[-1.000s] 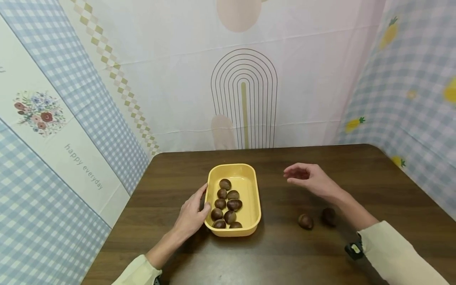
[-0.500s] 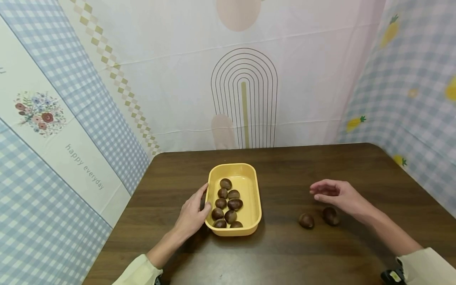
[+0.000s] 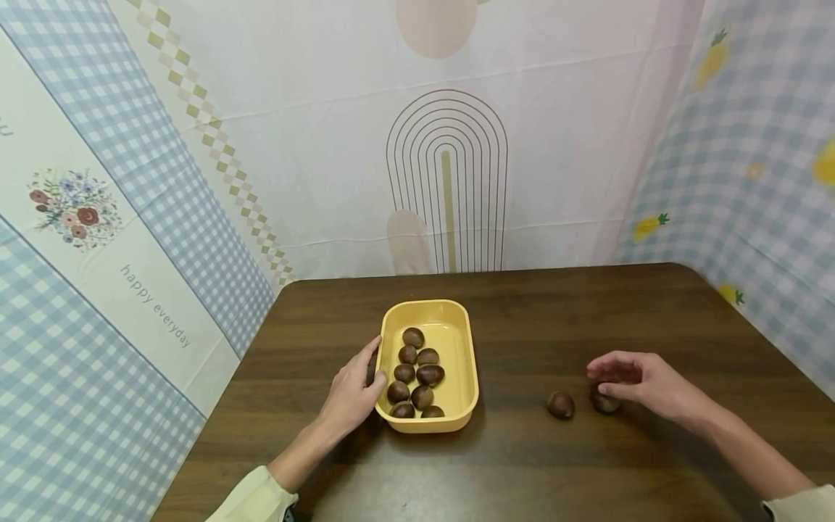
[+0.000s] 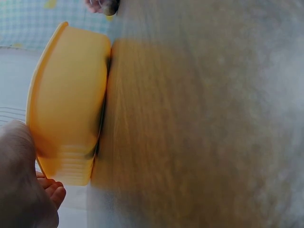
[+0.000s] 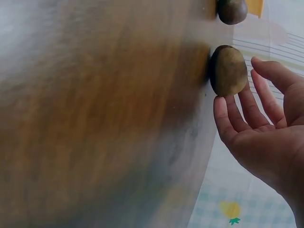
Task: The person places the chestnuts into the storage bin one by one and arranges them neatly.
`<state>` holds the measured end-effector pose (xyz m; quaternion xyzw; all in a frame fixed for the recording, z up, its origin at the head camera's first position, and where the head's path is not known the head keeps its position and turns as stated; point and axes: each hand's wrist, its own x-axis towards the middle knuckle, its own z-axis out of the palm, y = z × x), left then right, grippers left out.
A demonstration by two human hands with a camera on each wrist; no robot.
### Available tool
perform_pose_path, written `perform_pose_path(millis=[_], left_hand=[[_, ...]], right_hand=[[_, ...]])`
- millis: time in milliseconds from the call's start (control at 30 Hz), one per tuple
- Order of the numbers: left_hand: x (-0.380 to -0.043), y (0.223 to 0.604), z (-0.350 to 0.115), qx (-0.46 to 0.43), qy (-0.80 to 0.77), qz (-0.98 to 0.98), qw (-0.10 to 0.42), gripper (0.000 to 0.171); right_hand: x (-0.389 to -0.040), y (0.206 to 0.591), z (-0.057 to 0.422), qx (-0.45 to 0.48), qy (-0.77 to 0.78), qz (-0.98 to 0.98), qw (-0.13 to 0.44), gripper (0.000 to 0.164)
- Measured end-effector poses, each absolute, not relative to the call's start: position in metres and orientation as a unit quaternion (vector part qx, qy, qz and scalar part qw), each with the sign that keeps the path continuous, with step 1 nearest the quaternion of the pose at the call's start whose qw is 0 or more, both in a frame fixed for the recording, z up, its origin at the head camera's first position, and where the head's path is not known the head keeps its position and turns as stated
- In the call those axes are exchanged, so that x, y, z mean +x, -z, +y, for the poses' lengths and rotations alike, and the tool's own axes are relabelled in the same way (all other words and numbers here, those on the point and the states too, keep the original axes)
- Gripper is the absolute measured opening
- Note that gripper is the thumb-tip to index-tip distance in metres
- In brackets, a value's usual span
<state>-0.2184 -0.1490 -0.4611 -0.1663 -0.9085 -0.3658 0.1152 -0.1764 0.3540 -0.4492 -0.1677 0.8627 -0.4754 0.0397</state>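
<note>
A yellow rectangular box (image 3: pixel 464 362) stands on the table with several brown chestnuts (image 3: pixel 430 375) inside, mostly along its left half. My left hand (image 3: pixel 349 391) holds the box's left side, thumb at the rim and fingers along the outer wall; the left wrist view shows the box wall (image 4: pixel 71 90) beside that hand. To the right, two chestnuts lie on the table. My right hand (image 3: pixel 652 384) is over the farther-right chestnut (image 3: pixel 605 400), partly hiding it. In the right wrist view its fingers reach around this chestnut (image 5: pixel 230 71), with the thumb apart from it.
The other loose chestnut (image 3: pixel 561 405) lies between the box and the right hand. A dark wooden table (image 3: pixel 509 478) carries everything. Behind it hangs a pale patterned cloth (image 3: pixel 326 167), with checked cloth (image 3: pixel 750 181) on the sides.
My right hand has moved right and toward me, coming down to the farther-right chestnut. The left hand and the box have stayed in place.
</note>
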Motion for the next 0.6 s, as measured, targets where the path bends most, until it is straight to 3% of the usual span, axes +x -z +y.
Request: perform_pose_path(millis=[233, 600], left_hand=[[-0.218, 0.461, -0.149, -0.166, 0.367, -0.908, 0.112, 0.064], [-0.217, 0.46, -0.149, -0.164, 0.367, -0.909, 0.113, 0.064]], right_hand=[[-0.168, 0.455, 0.358, -0.168, 0.462, 0.868, 0.071, 0.034], [-0.163, 0.46, 0.362, -0.213, 0.462, 0.859, 0.055, 0.036]])
